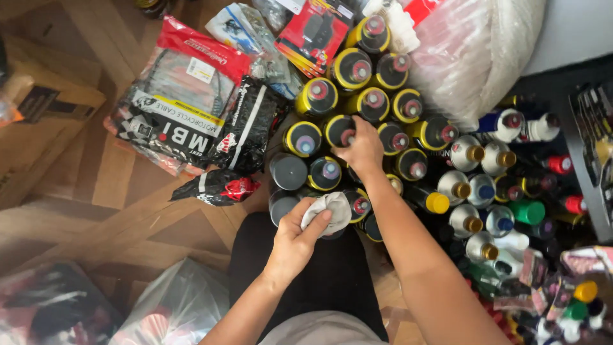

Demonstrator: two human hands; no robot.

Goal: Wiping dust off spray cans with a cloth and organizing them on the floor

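Left hand (295, 241) grips grey cloth (330, 212); right hand (361, 151) clasps black bottle (340, 131).

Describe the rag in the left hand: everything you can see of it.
The rag is a small piece of pale grey, soft-looking cloth, crumpled into a wad. The left hand grips it from below, thumb across its lower edge, fingers wrapped behind. It sits low over the near edge of a cluster of upright bottles with yellow-and-black tops, covering one dark bottle; whether it touches that bottle cannot be told. No stains or print are visible. The right hand is apart, gripping a bottle farther back.
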